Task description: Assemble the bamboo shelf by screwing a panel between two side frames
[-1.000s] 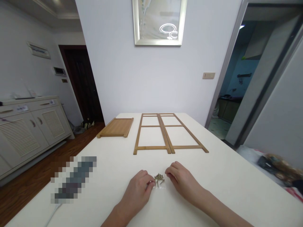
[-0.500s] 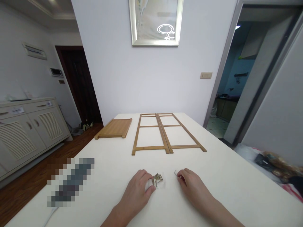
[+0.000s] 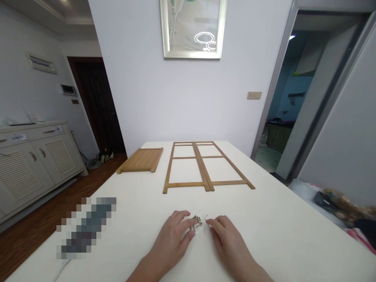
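A small heap of brass-coloured screws [image 3: 197, 221] lies on the white table, on a clear plastic bag [image 3: 200, 232] that barely shows. Curled around the left side of the heap, my left hand [image 3: 173, 237] has its thumb and fingers apart, with fingertips at the screws and bag. On the other side, my right hand [image 3: 227, 239] is closed in a pinch at the bag's right edge. A small pale, shiny piece [image 3: 206, 216] sticks out by its fingertips; its kind is too small to tell.
Two bamboo ladder-like frames [image 3: 169, 168] lie side by side beyond the hands. A slatted bamboo panel [image 3: 141, 159] lies at the table's far left. A blurred-out dark object [image 3: 88, 227] with a white cable [image 3: 61, 270] is at left. The wall stands behind the table [image 3: 141, 207].
My right hand moved right, away from the screws, with a small shiny piece in its fingertips, then came back beside them. My left hand stayed by the heap, its fingers spreading.
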Demonstrator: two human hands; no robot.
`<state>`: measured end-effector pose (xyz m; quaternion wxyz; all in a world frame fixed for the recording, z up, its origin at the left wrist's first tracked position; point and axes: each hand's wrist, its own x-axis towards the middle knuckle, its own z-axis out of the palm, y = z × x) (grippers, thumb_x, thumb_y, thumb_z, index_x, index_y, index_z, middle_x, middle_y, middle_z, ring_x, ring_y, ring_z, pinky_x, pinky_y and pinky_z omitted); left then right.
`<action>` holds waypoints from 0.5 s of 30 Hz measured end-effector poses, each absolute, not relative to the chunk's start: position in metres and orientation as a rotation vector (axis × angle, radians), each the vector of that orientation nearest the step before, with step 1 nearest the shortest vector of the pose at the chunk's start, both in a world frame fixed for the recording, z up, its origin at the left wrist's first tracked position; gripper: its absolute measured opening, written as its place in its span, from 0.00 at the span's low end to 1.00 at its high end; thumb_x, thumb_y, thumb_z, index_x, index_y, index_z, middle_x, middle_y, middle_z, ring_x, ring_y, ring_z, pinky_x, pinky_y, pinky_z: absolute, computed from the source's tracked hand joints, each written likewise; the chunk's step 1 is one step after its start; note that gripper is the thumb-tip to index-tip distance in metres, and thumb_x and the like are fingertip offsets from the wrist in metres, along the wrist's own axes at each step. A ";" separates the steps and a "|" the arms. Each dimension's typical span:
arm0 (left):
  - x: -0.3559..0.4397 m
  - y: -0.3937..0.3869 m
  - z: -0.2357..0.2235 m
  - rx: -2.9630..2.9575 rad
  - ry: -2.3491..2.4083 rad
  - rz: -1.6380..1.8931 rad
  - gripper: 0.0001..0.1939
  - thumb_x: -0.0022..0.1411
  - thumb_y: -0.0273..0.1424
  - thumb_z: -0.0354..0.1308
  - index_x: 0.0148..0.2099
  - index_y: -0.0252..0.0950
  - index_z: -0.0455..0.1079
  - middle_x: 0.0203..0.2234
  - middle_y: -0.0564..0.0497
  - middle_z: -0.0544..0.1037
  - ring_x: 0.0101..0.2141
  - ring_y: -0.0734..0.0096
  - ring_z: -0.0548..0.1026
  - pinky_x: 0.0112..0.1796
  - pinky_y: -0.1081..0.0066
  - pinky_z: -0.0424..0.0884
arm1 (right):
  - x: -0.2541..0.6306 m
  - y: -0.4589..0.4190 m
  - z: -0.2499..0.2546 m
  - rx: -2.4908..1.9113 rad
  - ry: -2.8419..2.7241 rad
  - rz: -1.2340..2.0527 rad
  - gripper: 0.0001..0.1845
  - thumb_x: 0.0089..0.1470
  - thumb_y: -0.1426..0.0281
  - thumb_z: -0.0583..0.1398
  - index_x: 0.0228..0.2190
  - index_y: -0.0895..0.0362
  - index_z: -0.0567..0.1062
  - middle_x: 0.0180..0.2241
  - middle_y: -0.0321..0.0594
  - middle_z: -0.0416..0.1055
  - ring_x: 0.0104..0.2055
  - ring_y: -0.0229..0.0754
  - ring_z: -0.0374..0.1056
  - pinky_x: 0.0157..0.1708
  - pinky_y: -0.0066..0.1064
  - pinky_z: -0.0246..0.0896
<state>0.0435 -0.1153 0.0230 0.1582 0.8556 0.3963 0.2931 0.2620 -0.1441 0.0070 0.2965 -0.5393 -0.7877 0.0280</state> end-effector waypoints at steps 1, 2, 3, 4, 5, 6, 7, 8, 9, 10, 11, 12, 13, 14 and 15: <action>0.043 -0.116 0.023 2.466 1.126 0.812 0.16 0.64 0.27 0.52 0.51 0.46 0.71 0.50 0.48 0.72 0.50 0.60 0.68 0.51 0.57 0.66 | 0.261 -0.145 0.006 -1.419 -2.121 0.039 0.17 0.61 0.78 0.48 0.43 0.57 0.74 0.35 0.44 0.70 0.38 0.44 0.67 0.37 0.37 0.65; 0.043 -0.116 0.022 2.480 1.122 0.786 0.16 0.64 0.27 0.52 0.51 0.47 0.72 0.50 0.48 0.72 0.51 0.60 0.68 0.52 0.57 0.66 | 0.260 -0.144 0.004 -1.414 -2.139 0.008 0.17 0.61 0.79 0.48 0.40 0.58 0.75 0.34 0.44 0.69 0.37 0.44 0.67 0.36 0.36 0.65; 0.043 -0.116 0.022 2.491 1.118 0.758 0.16 0.64 0.26 0.51 0.51 0.47 0.72 0.50 0.48 0.72 0.50 0.60 0.68 0.51 0.56 0.66 | 0.259 -0.144 0.002 -1.415 -2.148 -0.015 0.16 0.61 0.79 0.48 0.37 0.58 0.75 0.33 0.43 0.68 0.36 0.44 0.66 0.35 0.36 0.64; 0.043 -0.116 0.022 2.498 1.117 0.735 0.16 0.64 0.26 0.51 0.50 0.47 0.73 0.49 0.48 0.73 0.50 0.60 0.68 0.51 0.56 0.66 | 0.258 -0.143 0.000 -1.420 -2.151 -0.032 0.16 0.61 0.80 0.49 0.35 0.58 0.75 0.32 0.43 0.68 0.35 0.44 0.66 0.35 0.36 0.64; 0.043 -0.116 0.021 2.501 1.117 0.720 0.16 0.64 0.26 0.51 0.49 0.46 0.73 0.48 0.48 0.73 0.49 0.60 0.68 0.50 0.57 0.67 | 0.258 -0.142 -0.002 -1.424 -2.149 -0.043 0.16 0.61 0.80 0.49 0.33 0.59 0.75 0.32 0.43 0.67 0.35 0.43 0.66 0.34 0.36 0.64; 0.044 -0.115 0.022 2.502 1.118 0.713 0.15 0.64 0.25 0.52 0.48 0.46 0.73 0.48 0.48 0.74 0.49 0.59 0.69 0.50 0.57 0.67 | 0.258 -0.141 -0.003 -1.427 -2.144 -0.047 0.16 0.60 0.80 0.49 0.33 0.59 0.75 0.32 0.43 0.67 0.35 0.43 0.66 0.34 0.36 0.64; 0.044 -0.115 0.022 2.499 1.119 0.714 0.16 0.63 0.25 0.52 0.49 0.46 0.73 0.47 0.48 0.74 0.49 0.59 0.69 0.50 0.57 0.67 | 0.258 -0.140 -0.005 -1.427 -2.138 -0.045 0.15 0.60 0.80 0.49 0.34 0.59 0.75 0.32 0.43 0.67 0.35 0.43 0.66 0.34 0.36 0.65; 0.044 -0.115 0.022 2.493 1.120 0.722 0.16 0.63 0.25 0.52 0.49 0.47 0.73 0.47 0.49 0.74 0.49 0.60 0.69 0.50 0.57 0.67 | 0.259 -0.140 -0.005 -1.424 -2.131 -0.035 0.15 0.60 0.80 0.50 0.35 0.59 0.75 0.32 0.43 0.67 0.35 0.43 0.66 0.34 0.36 0.65; 0.045 -0.115 0.023 2.482 1.120 0.734 0.17 0.63 0.26 0.53 0.50 0.47 0.73 0.47 0.49 0.74 0.48 0.60 0.69 0.50 0.57 0.67 | 0.259 -0.140 -0.006 -1.414 -2.127 -0.022 0.14 0.60 0.80 0.50 0.37 0.59 0.74 0.33 0.43 0.68 0.35 0.43 0.67 0.35 0.35 0.66; 0.045 -0.115 0.023 2.468 1.122 0.746 0.17 0.63 0.26 0.53 0.51 0.47 0.72 0.47 0.48 0.74 0.48 0.60 0.69 0.50 0.57 0.67 | 0.260 -0.140 -0.005 -1.398 -2.123 -0.009 0.14 0.60 0.80 0.50 0.40 0.59 0.74 0.34 0.43 0.68 0.36 0.43 0.67 0.35 0.35 0.66; 0.045 -0.115 0.023 2.452 1.125 0.757 0.17 0.63 0.27 0.53 0.51 0.47 0.72 0.47 0.48 0.74 0.48 0.60 0.69 0.50 0.57 0.67 | 0.260 -0.141 -0.004 -1.379 -2.121 0.002 0.14 0.61 0.79 0.50 0.42 0.59 0.73 0.34 0.44 0.69 0.36 0.43 0.68 0.36 0.35 0.67; 0.045 -0.115 0.024 2.434 1.132 0.769 0.16 0.63 0.27 0.53 0.52 0.46 0.72 0.47 0.48 0.74 0.48 0.60 0.69 0.51 0.58 0.67 | 0.261 -0.142 -0.003 -1.361 -2.117 0.007 0.15 0.61 0.79 0.50 0.43 0.59 0.73 0.35 0.44 0.69 0.36 0.42 0.68 0.36 0.35 0.67; 0.045 -0.115 0.024 2.418 1.142 0.780 0.16 0.63 0.27 0.53 0.51 0.45 0.72 0.47 0.47 0.73 0.48 0.60 0.69 0.51 0.58 0.67 | 0.261 -0.142 -0.002 -1.347 -2.110 0.007 0.15 0.61 0.80 0.50 0.44 0.59 0.72 0.35 0.44 0.69 0.36 0.42 0.68 0.37 0.35 0.67; 0.045 -0.115 0.024 2.404 1.152 0.788 0.15 0.63 0.27 0.53 0.51 0.44 0.72 0.47 0.46 0.73 0.48 0.60 0.69 0.51 0.58 0.67 | 0.262 -0.143 -0.001 -1.340 -2.101 0.003 0.16 0.61 0.80 0.49 0.45 0.59 0.72 0.35 0.44 0.69 0.37 0.42 0.68 0.37 0.35 0.67; 0.045 -0.115 0.024 2.395 1.160 0.792 0.15 0.63 0.27 0.53 0.50 0.43 0.72 0.47 0.46 0.73 0.48 0.60 0.69 0.51 0.58 0.67 | 0.262 -0.143 0.000 -1.336 -2.095 -0.004 0.17 0.60 0.80 0.49 0.46 0.59 0.71 0.36 0.44 0.69 0.37 0.42 0.68 0.37 0.35 0.68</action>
